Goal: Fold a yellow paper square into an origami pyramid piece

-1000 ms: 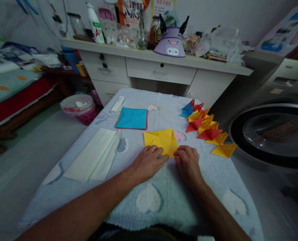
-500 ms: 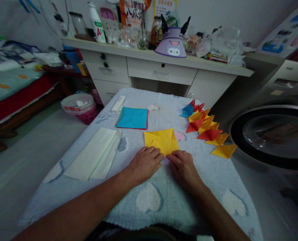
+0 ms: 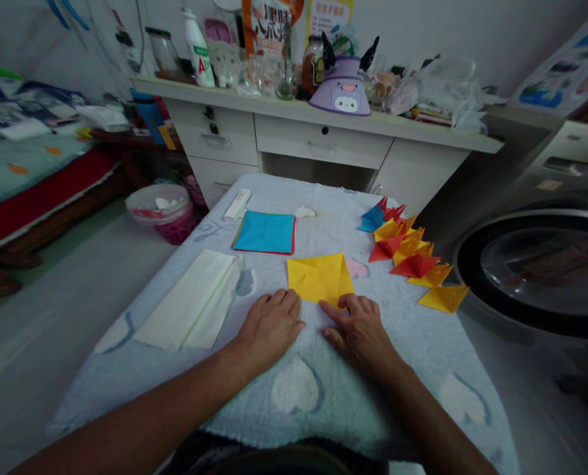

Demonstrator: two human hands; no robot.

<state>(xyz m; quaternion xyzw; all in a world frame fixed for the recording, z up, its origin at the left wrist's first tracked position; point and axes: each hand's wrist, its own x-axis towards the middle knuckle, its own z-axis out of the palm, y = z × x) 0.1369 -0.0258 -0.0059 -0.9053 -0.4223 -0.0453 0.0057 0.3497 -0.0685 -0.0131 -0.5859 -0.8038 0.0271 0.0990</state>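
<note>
A yellow sheet of origami paper with crease lines lies flat on the cloth-covered table in front of me. My left hand rests at its lower left corner, fingers stretched out flat. At the near edge of the paper, my right hand lies with the index finger pressing on it and the thumb apart. Neither hand grasps anything. Beyond the yellow sheet sits a stack of square paper with a blue sheet on top and red showing at the edge.
Several folded paper pieces in red, yellow and blue stand in rows at the right. A folded white cloth or paper lies at the left, below a small white box. Behind are a cluttered desk and, right, a washing machine.
My left hand has slid left, toward the paper's lower left corner. My right index finger has shifted left along the near edge. The camera view has moved slightly.
</note>
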